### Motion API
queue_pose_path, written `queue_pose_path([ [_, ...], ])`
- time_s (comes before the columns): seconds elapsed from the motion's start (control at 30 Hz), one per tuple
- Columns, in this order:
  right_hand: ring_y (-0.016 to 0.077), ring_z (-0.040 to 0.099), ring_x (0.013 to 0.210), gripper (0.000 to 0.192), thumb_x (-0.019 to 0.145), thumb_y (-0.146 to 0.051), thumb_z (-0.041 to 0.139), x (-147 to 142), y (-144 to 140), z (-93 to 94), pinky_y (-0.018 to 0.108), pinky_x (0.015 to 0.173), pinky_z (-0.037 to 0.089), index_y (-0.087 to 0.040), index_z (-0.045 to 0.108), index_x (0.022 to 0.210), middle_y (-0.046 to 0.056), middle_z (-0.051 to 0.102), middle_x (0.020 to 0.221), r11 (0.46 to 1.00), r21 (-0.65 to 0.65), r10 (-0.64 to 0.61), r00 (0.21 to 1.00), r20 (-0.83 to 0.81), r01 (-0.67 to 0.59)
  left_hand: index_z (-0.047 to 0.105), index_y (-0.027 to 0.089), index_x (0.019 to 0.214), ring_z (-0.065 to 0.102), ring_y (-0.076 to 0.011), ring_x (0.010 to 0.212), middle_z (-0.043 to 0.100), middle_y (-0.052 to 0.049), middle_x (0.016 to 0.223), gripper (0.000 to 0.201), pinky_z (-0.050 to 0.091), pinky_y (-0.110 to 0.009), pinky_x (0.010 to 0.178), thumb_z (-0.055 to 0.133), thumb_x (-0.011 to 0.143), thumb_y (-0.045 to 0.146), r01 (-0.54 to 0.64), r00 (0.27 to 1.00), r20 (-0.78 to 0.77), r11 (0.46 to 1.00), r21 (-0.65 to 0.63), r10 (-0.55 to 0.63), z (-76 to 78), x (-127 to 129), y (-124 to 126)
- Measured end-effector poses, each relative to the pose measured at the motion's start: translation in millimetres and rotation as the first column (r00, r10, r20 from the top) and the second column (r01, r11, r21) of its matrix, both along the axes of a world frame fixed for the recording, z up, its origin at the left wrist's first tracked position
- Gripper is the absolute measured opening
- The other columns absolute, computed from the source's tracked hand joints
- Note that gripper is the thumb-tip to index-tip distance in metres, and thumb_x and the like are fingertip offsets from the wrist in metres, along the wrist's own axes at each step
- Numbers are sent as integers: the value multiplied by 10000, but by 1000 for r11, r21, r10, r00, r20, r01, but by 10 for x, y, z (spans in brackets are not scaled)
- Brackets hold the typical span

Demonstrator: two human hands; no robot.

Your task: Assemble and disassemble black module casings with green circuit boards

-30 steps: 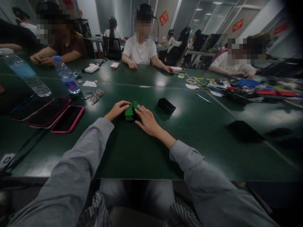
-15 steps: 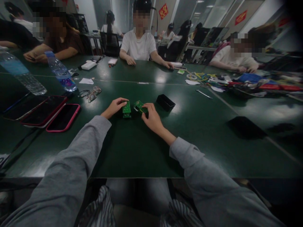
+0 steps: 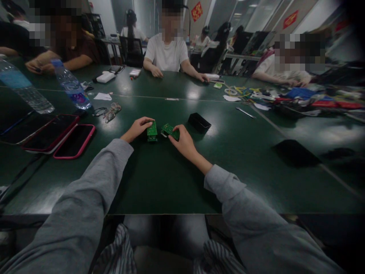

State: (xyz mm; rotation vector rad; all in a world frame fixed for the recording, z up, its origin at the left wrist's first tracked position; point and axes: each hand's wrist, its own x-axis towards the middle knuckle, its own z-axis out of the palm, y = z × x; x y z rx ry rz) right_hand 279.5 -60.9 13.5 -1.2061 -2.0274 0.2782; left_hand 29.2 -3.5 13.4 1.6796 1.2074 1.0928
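Note:
My left hand [image 3: 138,128] is closed on a green circuit board [image 3: 152,128], thumb on its upper face and fingers at its far edge. Under that board's near end shows a second green layer. Just to the right, my right hand [image 3: 184,141] grips another green circuit board [image 3: 169,129] by its right end between thumb and fingers. A pale part shows at that board's left underside. The two boards are a small gap apart. Beyond my right hand lies a black open-ended box [image 3: 199,122], not touched by either hand.
To the left are a pink-rimmed phone [image 3: 74,141], a dark red case [image 3: 51,132], two water bottles [image 3: 72,89] and glasses [image 3: 112,111]. Rightward lie a metal tool [image 3: 245,113], a black flat object [image 3: 296,153] and a heap of cables [image 3: 299,98]. Several people sit around.
My right hand's fingers have shifted from over the right board to its right end, so more of its face shows. My left hand and its board have barely moved.

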Motion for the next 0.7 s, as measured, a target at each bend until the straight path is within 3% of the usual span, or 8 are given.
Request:
queue_pose_path([
  [0.13,260,610,973,315,857,-334,601,-2,-14,-17,413,812,519,-186,472,1102,118,581,1084,999,-39,-31,999,-22,30,671,165,1120,647,-188,973,703,-85,1092,338,522,-375,903,633,845,358,2,1000,-20,1000,-7,-2,22,-2,-27],
  [0.33,294,597,1130,425,883,-326,590,-10,1,-50,470,939,515,-178,454,1257,153,578,1225,999,-39,7,1000,-6,-8,672,171,1115,648,-190,976,707,-80,1087,330,529,-377,895,630,848,360,3,1000,-20,1000,2,-3,16,-5,-26],
  [0.7,293,613,1091,452,907,-348,579,30,13,-42,479,914,522,-174,464,1308,152,607,1204,997,-73,29,998,58,-24,672,173,1110,646,-182,961,705,-78,1098,306,528,-372,895,625,853,331,-11,1000,-13,1000,-21,11,74,28,-82],
])
